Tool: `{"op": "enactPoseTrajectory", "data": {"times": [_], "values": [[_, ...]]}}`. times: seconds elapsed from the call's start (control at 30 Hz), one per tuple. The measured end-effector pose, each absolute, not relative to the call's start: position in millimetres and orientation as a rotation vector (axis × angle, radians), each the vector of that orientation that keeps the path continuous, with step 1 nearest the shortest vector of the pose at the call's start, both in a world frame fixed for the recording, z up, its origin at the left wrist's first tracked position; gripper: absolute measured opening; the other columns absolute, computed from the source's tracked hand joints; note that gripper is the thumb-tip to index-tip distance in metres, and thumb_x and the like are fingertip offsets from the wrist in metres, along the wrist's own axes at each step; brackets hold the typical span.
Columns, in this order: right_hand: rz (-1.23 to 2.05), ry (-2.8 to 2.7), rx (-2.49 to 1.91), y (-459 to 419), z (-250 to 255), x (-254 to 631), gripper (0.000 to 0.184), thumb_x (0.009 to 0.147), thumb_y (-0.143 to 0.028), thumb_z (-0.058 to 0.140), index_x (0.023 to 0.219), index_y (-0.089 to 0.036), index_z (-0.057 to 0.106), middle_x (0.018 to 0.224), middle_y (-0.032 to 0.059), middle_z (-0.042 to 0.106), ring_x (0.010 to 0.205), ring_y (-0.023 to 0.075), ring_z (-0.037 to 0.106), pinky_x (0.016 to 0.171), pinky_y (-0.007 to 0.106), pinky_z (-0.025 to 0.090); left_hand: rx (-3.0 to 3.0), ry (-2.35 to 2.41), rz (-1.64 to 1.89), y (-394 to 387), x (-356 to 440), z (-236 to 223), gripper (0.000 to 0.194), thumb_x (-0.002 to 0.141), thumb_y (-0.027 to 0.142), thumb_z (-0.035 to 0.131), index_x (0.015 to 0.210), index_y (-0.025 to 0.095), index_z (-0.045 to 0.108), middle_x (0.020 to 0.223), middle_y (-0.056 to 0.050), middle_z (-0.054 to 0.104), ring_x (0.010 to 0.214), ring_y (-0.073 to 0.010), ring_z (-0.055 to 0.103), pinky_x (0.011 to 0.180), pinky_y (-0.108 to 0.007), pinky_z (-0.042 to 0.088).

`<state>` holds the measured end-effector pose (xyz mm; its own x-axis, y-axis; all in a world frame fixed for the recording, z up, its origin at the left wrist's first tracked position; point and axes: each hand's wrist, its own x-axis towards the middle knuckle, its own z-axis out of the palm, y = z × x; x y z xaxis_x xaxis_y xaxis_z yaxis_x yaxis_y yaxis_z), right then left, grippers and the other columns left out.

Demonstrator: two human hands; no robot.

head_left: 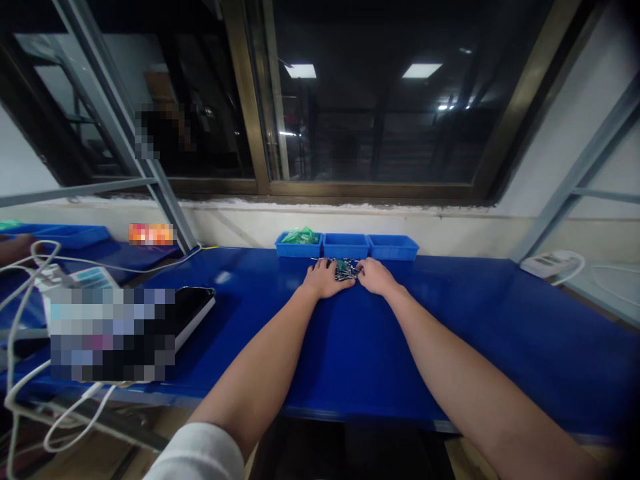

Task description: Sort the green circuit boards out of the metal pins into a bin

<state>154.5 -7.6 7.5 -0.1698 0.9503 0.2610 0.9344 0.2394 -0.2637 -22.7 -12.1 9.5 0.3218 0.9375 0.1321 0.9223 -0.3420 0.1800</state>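
Both my arms reach far forward across the blue bench top. My left hand and my right hand lie on either side of a small heap of thin metal parts, some with green bits among them. The fingers of both hands curl in against the heap, touching it from left and right. Just behind the heap stand three blue bins in a row; the left bin holds green pieces, the middle bin and the right bin show nothing I can make out.
A flat device with a dark screen and white cables lie at the left. More blue trays sit at the far left. A white power strip rests at the right. A dark window stands behind the bench.
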Motion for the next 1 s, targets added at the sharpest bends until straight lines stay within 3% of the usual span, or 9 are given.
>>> {"op": "enactPoseTrajectory", "data": {"times": [0.17,0.5,0.63,0.77,0.87,1.0], "values": [[0.077,-2.115,-1.617,2.3,-2.8,149.0,0.024,0.082,-0.019,0.045,0.096,-0.018,0.063,0.102,0.0085,0.06,0.099,0.0176,0.054,0.086,0.025,0.038,2.508,1.775,0.328,-9.7,-21.1,8.8,0.088,0.07,0.078,0.026,0.136,0.021,0.03,0.142,-0.014,0.031,0.13,-0.0321,0.027,0.101,-0.048,0.024],[0.183,-1.915,-1.649,7.4,-5.5,149.9,0.011,0.076,-0.024,0.056,0.08,-0.019,0.065,0.09,0.0067,0.066,0.083,0.0168,0.058,0.074,0.027,0.041,2.535,1.713,0.422,-11.3,-21.8,10.2,0.083,0.07,0.076,0.033,0.134,0.022,0.035,0.137,-0.015,0.038,0.124,-0.0335,0.036,0.097,-0.05,0.028],[0.234,-1.838,-1.527,6.5,-3.9,151.6,0.015,0.079,-0.025,0.052,0.083,-0.019,0.065,0.084,0.0049,0.067,0.078,0.0156,0.059,0.073,0.025,0.041,2.566,1.719,0.504,-12.7,-20.6,12.3,0.082,0.07,0.075,0.036,0.131,0.02,0.039,0.132,-0.015,0.045,0.122,-0.0322,0.039,0.099,-0.048,0.026],[0.217,-1.886,-1.414,1.9,-0.4,150.3,0.028,0.085,-0.034,0.042,0.078,-0.018,0.064,0.074,0.004,0.066,0.07,0.0152,0.058,0.068,0.024,0.039,2.623,1.661,0.709,-12.9,-19.3,17.3,0.054,0.082,0.056,0.04,0.124,0.022,0.046,0.125,-0.01,0.052,0.118,-0.0246,0.043,0.099,-0.041,0.027],[0.186,-1.932,-1.36,-1.6,2.8,148.0,0.037,0.088,-0.039,0.035,0.072,-0.018,0.061,0.067,0.0028,0.063,0.065,0.0145,0.056,0.063,0.024,0.036,2.651,1.552,0.767,-11.4,-19.1,20.5,0.031,0.089,0.038,0.038,0.109,0.024,0.057,0.11,-0.005,0.062,0.107,-0.0193,0.052,0.096,-0.036,0.029],[0.217,-1.954,-1.346,-4.2,6.7,146.0,0.041,0.088,-0.043,0.033,0.066,-0.018,0.058,0.064,0.002,0.061,0.062,0.0136,0.054,0.06,0.023,0.035,2.633,1.495,0.845,-10.3,-18.6,22.1,0.025,0.089,0.033,0.04,0.101,0.024,0.06,0.099,-0.002,0.067,0.098,-0.0177,0.057,0.094,-0.035,0.029]]}}
